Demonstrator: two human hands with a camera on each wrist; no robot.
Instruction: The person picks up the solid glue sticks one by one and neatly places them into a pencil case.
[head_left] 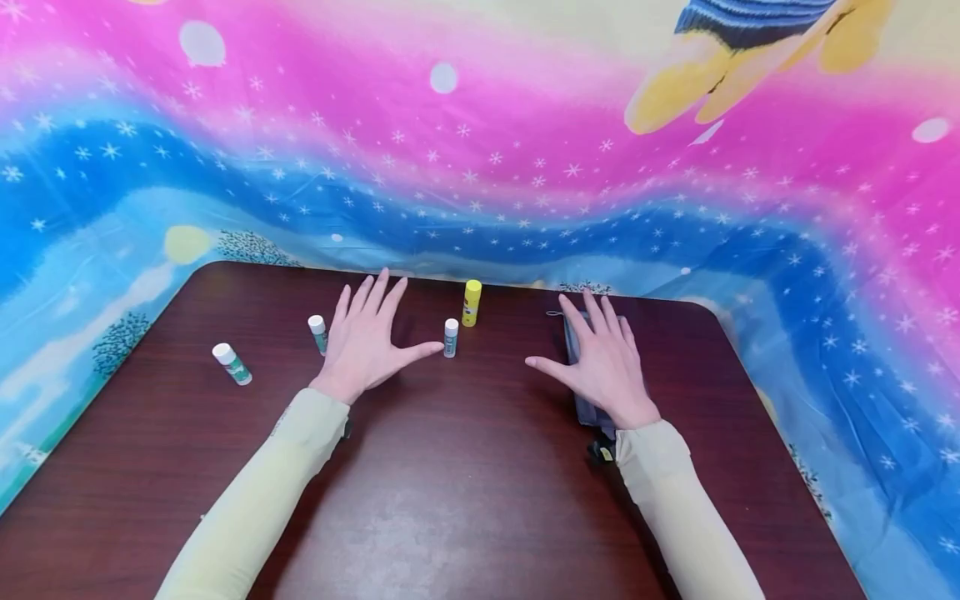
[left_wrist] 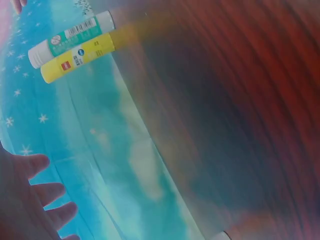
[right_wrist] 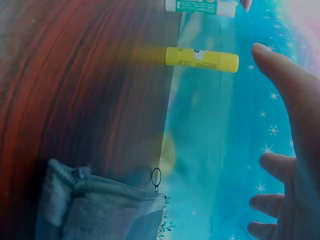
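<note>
Both hands hover palm-down over the table with fingers spread, and neither holds anything. In the head view my left hand (head_left: pixel 367 333) has its thumb tip close to a white-capped green glue stick (head_left: pixel 450 338) that stands upright. Just behind that is a yellow glue stick (head_left: pixel 471 303), also upright. A second white-capped glue stick (head_left: pixel 318 333) is partly hidden behind the left hand, and a third glue stick (head_left: pixel 232 364) stands farther left. My right hand (head_left: pixel 603 358) is above a grey zippered pouch (right_wrist: pixel 105 210), covering much of it in the head view.
The dark wooden table (head_left: pixel 420 483) has a patterned cloth (head_left: pixel 480 183) hanging along its back and sides. A zipper-pull ring (right_wrist: pixel 156 176) sticks out from the pouch's end. Dark wrist straps show at both cuffs.
</note>
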